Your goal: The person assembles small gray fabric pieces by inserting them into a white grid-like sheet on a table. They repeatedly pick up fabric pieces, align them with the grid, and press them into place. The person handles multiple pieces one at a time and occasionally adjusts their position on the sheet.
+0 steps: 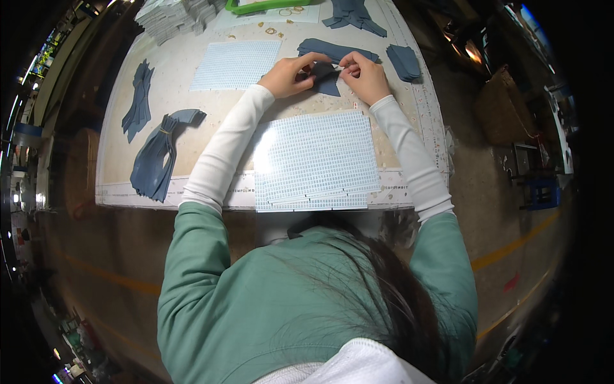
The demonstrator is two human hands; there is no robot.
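Both my hands are together at the far middle of the table, over a dark blue-grey fabric piece (327, 84). My left hand (289, 77) is curled, with thumb and forefinger at the piece's upper left edge. My right hand (366, 78) makes a pinch at its upper right edge, where a tiny white bit shows between the fingertips; what that is cannot be made out. Just beyond lies a stack of blue-grey fabric pieces (339, 50). Closer to me, between my forearms, are several overlapping sheets of small printed labels (313, 157).
Another label sheet (236, 64) lies left of my left hand. Blue-grey fabric bundles rest at the left (153, 157), far left (137, 102), right (403, 63) and back (352, 16). Rubber bands (271, 31), a green tray (268, 6) and a pale stack (176, 18) are at the back.
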